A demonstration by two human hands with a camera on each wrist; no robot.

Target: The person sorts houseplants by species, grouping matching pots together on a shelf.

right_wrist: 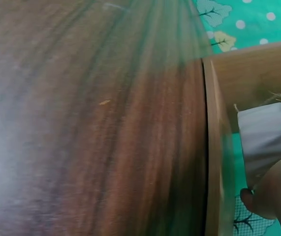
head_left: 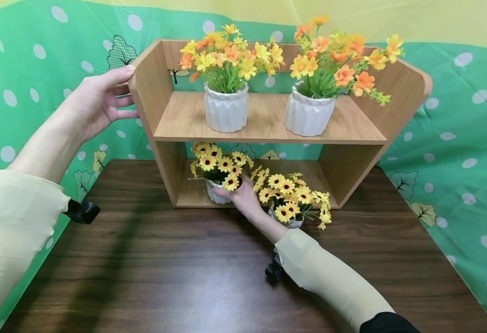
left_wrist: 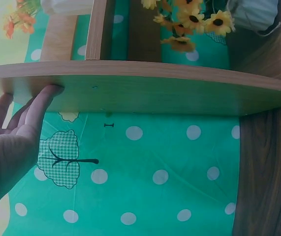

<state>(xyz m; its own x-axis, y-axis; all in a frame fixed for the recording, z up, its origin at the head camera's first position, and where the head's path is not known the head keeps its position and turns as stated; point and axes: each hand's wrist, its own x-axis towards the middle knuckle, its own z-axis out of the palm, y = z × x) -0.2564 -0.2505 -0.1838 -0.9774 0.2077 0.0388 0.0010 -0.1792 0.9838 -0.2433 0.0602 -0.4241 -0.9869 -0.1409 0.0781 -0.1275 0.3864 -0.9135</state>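
Likely steadying tan two-tier wooden shelf [head_left: 266, 113] with spread left hand [head_left: 103, 99]; gripping ribbed white ceramic-looking pot [head_left: 216, 194], shelf's seven o'clock, with right hand [head_left: 245, 198].

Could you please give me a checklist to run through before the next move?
1. Left grip touching the shelf's left side panel: ok.
2. Right grip holding the left lower flowerpot: ok.
3. That pot's base flat on the lower board: cannot tell.
4. Table just before the shelf clear: not ok; the other yellow-flowered pot is there.
5. Right forearm free of those flowers: cannot tell.
6. Both upper flowerpots upright: ok.
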